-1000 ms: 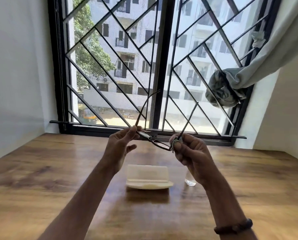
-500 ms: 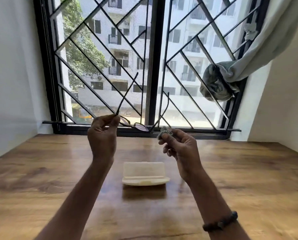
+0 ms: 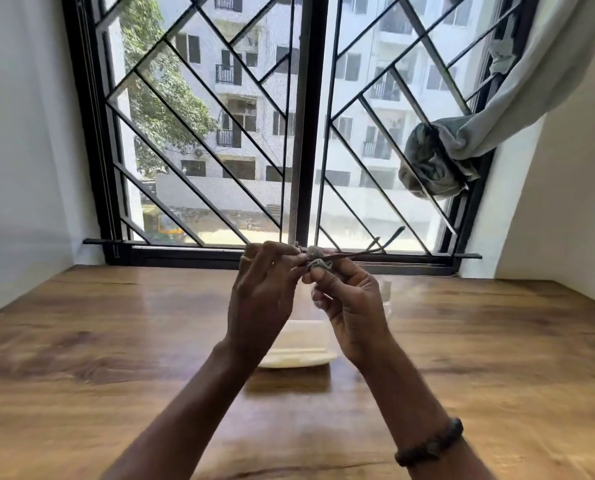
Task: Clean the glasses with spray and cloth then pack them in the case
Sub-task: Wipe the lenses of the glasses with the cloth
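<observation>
Mid-wipe w/ both hands raised over the surface's centre: left hand [image 3: 263, 289] fingers pinched shut on the glasses [image 3: 344, 255], right hand [image 3: 349, 303] fingers closed on the cloth [image 3: 318, 264] at 1 lens; best w/ light circular strokes, frame steadied, case [image 3: 299, 351] open below.

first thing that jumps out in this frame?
Two hands raised mid-frame: the left hand pinches the glasses while the right hand rubs them with a small cloth. Behind looms a bright window with diagonal bars. The pale case lies on the table below.
</observation>
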A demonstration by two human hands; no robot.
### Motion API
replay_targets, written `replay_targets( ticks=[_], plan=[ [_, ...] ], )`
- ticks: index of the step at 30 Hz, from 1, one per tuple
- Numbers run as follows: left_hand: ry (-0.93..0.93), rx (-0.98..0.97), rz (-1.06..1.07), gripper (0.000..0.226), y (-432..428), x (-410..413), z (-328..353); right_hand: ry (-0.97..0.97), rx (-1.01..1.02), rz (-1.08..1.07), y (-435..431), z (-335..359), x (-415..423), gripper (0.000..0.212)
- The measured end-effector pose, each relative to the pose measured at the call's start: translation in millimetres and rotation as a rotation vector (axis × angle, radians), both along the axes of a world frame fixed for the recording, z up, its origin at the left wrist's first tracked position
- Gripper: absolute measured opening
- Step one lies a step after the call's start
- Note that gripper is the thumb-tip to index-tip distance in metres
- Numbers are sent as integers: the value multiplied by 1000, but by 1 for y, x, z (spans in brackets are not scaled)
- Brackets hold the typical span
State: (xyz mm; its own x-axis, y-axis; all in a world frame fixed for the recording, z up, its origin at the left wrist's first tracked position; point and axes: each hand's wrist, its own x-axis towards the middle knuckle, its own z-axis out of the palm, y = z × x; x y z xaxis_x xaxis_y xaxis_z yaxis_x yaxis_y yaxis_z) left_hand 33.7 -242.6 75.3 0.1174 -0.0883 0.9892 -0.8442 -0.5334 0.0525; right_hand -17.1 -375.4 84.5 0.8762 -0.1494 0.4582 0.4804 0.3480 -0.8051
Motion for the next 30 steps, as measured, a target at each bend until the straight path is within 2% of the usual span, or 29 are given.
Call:
replay_targets(
  ticks=[7,11,30],
  plan=[
    [-124,136,82,11,3,1,-1,-63,-27,-176,5,-1,-1,17],
    [-97,150,94,13,3,2,-1,-78,49,-187,4,1,-3,14],
    [2,-7,46,4,23,27,-2,-94,176,-110,-26,19,-9,7]
  ],
)
